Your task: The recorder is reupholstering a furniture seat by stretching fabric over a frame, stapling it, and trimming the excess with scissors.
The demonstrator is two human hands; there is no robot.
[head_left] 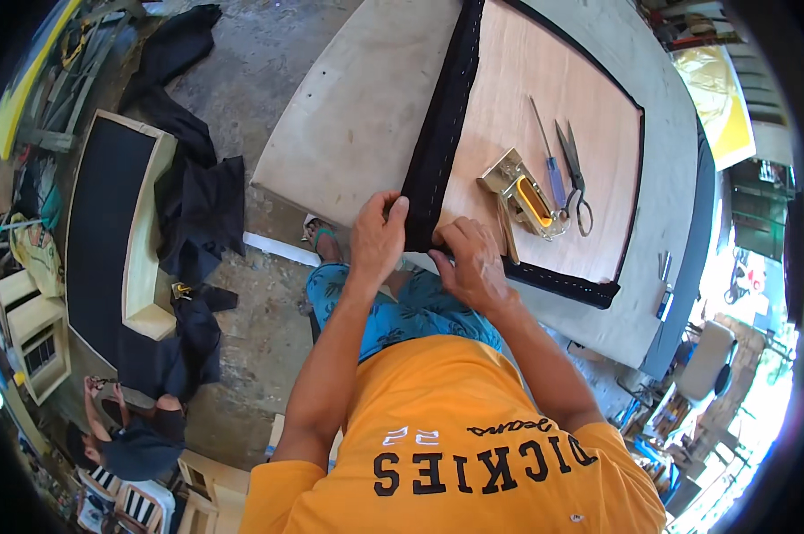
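fingers [397, 210] of the left hand [377, 238] curl nearly closed over the near end of the black fabric strip [439, 125], pinching it at the panel's near left corner. the right hand [473, 262] presses just beside it, fingers bent and close together on the black fabric along the near edge. the strip's long axis runs from the hands away to the far side, leaning slightly right, with a row of pale staples down it. it borders a plywood panel [544, 98] that lies on a pale tabletop [349, 116]. on the plywood, right of the hands, rest a brass-coloured staple gun [522, 198], a screwdriver [546, 151] and scissors [575, 173]. the floor [259, 53] is rough concrete; to the left lies a frame with black cloth [108, 222], and near left another person [135, 440] crouches.
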